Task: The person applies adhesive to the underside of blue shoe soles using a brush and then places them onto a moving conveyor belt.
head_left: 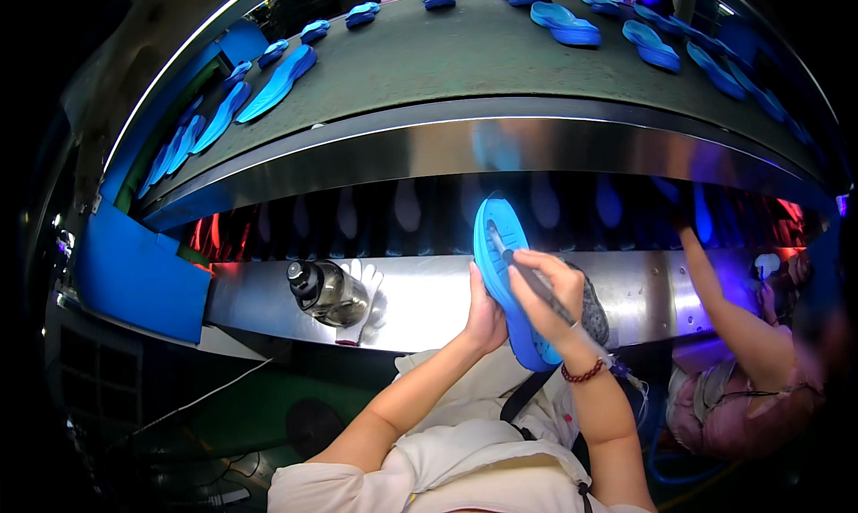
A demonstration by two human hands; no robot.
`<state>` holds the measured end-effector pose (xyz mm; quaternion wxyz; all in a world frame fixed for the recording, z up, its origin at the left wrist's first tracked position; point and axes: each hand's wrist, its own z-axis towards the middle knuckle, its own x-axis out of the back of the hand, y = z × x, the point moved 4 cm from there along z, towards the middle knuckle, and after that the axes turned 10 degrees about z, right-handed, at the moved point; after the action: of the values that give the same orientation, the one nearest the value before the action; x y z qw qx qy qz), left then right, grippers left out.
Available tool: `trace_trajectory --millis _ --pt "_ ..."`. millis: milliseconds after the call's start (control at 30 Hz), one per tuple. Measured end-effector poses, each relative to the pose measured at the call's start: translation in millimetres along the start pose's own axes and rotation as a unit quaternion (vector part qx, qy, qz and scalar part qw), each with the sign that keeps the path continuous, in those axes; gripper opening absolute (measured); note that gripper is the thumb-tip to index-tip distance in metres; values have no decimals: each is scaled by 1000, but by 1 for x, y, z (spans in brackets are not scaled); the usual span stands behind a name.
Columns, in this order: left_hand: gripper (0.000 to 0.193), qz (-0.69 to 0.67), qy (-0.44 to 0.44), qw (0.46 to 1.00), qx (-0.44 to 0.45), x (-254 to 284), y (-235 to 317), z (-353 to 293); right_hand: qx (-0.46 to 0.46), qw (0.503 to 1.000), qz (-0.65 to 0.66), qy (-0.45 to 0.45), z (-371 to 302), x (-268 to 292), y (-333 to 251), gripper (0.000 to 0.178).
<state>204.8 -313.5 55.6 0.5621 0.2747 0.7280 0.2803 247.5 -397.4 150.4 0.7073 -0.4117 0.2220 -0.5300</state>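
Observation:
A blue shoe sole (517,321) is held up, tilted, in front of me over the near edge of the metal ledge. My left hand (484,316) grips its left side, thumb up along the edge. In my right hand (565,285) is a dark-handled brush (547,297), pinched like a pen, with its tip at the inner face of the sole near the upper end. The lower part of the sole is partly covered by my right hand and wrist. Whether the tip touches the surface I cannot tell.
A conveyor belt (402,62) carries several blue soles. On the steel ledge (420,303) stand a dark-capped clear bottle (335,297) and a white glove (366,290); a grey textured item (594,315) lies behind my right wrist. Another person's arm (728,303) reaches under the belt at right.

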Motion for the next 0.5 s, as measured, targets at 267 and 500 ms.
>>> trace_trajectory --millis 267,500 --pt "87 9 -3 999 -50 44 45 -11 -100 958 51 -262 -42 9 -15 18" --pt "92 -53 -76 995 33 11 33 -29 -201 957 188 -87 20 12 -25 18"
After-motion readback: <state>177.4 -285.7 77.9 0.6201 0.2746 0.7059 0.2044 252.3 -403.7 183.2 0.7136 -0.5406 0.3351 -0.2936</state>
